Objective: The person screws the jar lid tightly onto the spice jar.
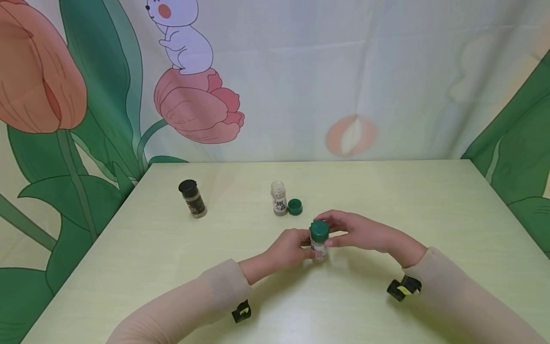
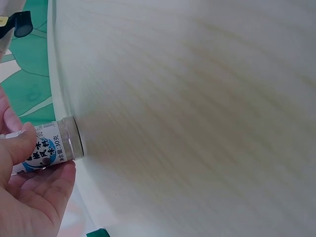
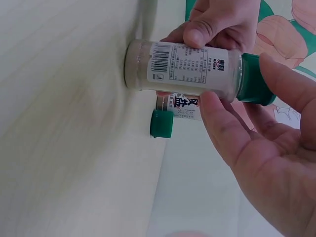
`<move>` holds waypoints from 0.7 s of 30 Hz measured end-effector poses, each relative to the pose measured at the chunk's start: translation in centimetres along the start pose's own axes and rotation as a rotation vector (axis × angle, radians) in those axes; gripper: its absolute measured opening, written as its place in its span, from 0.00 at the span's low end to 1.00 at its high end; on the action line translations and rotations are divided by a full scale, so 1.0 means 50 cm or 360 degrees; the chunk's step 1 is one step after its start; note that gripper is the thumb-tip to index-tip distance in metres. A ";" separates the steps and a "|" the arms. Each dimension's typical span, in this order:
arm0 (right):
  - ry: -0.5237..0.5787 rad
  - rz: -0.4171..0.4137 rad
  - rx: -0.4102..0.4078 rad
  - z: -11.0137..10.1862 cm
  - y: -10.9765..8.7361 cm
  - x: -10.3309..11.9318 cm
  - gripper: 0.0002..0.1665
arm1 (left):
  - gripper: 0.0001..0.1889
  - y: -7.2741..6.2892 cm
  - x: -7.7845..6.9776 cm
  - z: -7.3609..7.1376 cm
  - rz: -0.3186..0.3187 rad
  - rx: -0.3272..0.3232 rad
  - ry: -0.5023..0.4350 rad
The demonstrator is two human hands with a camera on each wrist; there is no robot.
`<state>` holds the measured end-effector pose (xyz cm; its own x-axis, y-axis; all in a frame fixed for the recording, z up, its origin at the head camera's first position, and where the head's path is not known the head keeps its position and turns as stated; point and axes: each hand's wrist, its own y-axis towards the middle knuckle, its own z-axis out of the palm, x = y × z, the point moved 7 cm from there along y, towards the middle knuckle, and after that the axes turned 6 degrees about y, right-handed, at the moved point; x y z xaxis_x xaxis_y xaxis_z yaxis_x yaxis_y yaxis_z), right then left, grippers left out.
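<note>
A clear seasoning shaker with a white label and a green cap stands upright between both hands, its base at the tabletop. My left hand grips the labelled body from the left, thumb across the front. From the other side, my right hand holds the upper part, with fingers around the green cap and neck. In the right wrist view, one fingertip lies on the cap and another on the body. Pale contents show through the shaker in the left wrist view.
Behind the hands stands an uncapped clear shaker, with a loose green cap beside it. A black-capped shaker stands farther left on the pale table. A printed curtain hangs along the table's back edge.
</note>
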<state>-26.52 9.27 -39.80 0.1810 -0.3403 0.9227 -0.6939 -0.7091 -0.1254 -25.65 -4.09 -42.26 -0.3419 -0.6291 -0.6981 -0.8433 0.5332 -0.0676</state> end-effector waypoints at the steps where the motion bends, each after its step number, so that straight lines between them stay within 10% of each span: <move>1: -0.0005 -0.0007 0.0011 0.000 0.001 0.001 0.30 | 0.14 0.000 0.000 0.000 -0.0002 0.0000 -0.0002; 21: 0.0001 -0.0068 -0.0138 0.006 0.002 0.000 0.24 | 0.16 0.000 -0.002 0.000 0.0025 0.0015 0.0008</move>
<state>-26.37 9.03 -39.89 0.2114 -0.3105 0.9268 -0.7433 -0.6668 -0.0539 -25.60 -4.04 -42.21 -0.3573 -0.6234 -0.6955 -0.8337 0.5486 -0.0634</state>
